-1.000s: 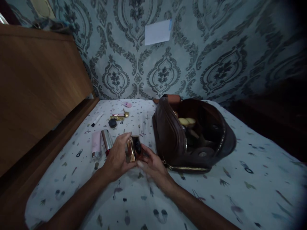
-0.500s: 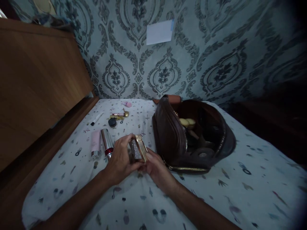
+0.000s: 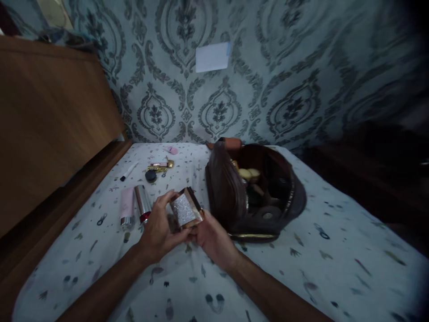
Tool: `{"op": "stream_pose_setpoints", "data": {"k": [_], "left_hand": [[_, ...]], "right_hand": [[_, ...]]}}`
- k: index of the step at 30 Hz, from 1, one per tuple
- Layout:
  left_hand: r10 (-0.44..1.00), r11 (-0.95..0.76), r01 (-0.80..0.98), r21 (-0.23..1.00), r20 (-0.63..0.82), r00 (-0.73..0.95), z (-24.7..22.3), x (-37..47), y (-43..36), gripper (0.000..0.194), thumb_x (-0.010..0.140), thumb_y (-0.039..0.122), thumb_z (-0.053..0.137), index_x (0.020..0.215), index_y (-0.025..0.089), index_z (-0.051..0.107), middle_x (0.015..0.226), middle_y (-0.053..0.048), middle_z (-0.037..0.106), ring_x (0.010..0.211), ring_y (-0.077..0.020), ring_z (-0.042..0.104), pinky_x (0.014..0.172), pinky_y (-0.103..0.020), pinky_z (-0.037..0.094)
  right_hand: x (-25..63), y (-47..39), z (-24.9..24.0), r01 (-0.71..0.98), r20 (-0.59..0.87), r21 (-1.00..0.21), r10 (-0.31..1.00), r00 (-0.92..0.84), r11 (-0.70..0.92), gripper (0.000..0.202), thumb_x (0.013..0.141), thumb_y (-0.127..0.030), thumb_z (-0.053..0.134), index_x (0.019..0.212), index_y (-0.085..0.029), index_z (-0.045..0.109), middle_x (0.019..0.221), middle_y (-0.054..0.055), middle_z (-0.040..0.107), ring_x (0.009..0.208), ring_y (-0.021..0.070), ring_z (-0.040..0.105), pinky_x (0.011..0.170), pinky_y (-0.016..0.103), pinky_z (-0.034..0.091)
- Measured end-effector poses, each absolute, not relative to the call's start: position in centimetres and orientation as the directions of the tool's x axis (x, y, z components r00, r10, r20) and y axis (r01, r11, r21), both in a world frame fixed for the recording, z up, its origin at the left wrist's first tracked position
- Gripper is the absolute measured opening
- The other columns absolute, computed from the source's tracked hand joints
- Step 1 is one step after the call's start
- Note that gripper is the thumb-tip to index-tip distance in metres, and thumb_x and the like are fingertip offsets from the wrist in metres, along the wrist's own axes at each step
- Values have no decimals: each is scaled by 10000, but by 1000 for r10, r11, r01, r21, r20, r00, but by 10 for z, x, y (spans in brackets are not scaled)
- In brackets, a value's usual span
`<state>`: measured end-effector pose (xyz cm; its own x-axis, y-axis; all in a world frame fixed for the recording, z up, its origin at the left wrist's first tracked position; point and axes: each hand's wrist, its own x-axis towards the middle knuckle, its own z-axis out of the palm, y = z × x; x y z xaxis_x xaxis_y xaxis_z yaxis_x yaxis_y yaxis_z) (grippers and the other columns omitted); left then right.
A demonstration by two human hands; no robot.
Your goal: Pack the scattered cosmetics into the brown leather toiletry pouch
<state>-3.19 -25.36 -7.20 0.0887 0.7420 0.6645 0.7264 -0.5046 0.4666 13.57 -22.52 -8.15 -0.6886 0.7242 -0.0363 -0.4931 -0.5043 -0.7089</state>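
Between my two hands is a small gold makeup compact (image 3: pixel 185 210) with a silver glittery face, tilted toward me above the bed sheet. My left hand (image 3: pixel 160 230) grips its left side, fingers at the top edge and thumb below. The fingers of my right hand (image 3: pixel 214 239) pinch its lower right corner. Just left of my left hand lie a silver tube with a red band (image 3: pixel 143 201) and a pink tube with a silver cap (image 3: pixel 127 208). To the right of the compact stands an unzipped dark brown bag (image 3: pixel 223 192).
Inside the bag are yellowish sponges (image 3: pixel 248 174). Farther back on the patterned sheet (image 3: pixel 187 286) lie a round black pot (image 3: pixel 150 175), small gold tubes (image 3: pixel 157 169), a white brush (image 3: pixel 129 171) and a pink item (image 3: pixel 171 150). A wooden cabinet (image 3: pixel 56 125) borders the left; a patterned wall (image 3: pixel 187 114) stands behind.
The compact has turned so that its glittery face shows more fully toward me. Both hands still hold it. The whole view has shifted slightly, with the bag appearing farther left.
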Motion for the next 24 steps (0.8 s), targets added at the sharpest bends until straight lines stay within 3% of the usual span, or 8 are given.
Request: {"op": "stream_pose_setpoints", "data": {"k": [3, 8, 16, 24], "left_hand": [[735, -494, 711, 501, 677, 34, -71, -31, -255, 831, 759, 296, 732, 1457, 238, 285, 1332, -143, 524, 1183, -326, 574, 974, -531, 509], [707, -505, 710, 491, 707, 14, -64, -28, -254, 750, 759, 349, 759, 1400, 252, 381, 1257, -116, 596, 1065, -298, 652, 835, -450, 596], [696, -499, 812, 303, 698, 168, -45, -33, -250, 858, 818, 442, 674, 1529, 225, 246, 1304, -174, 588, 1030, -331, 686, 811, -490, 613], [797, -489, 847, 208, 500, 338, -29, -42, -240, 914, 807, 411, 663, 1567, 298, 166, 1394, -132, 567, 1107, -331, 681, 871, -447, 619]], "right_hand": [[135, -228, -82, -502, -13, -698, 711, -703, -510, 604, 766, -735, 625, 1010, -185, 681, 892, 79, 737, 778, 196, 672, 652, 274, 480], [135, -226, -76, -573, 48, -689, 761, -647, -444, 670, 718, -711, 709, 1105, -168, 637, 788, 28, 703, 628, 139, 630, 606, 251, 479], [146, -229, -51, -522, 76, -812, 839, -538, -262, 800, 655, -679, 779, 1266, -196, 593, 835, -7, 624, 696, 135, 641, 571, 237, 491], [148, -226, -66, -508, 38, -807, 833, -552, -300, 928, 579, -739, 779, 1281, -182, 536, 826, -16, 579, 684, 137, 633, 537, 232, 491]]}}
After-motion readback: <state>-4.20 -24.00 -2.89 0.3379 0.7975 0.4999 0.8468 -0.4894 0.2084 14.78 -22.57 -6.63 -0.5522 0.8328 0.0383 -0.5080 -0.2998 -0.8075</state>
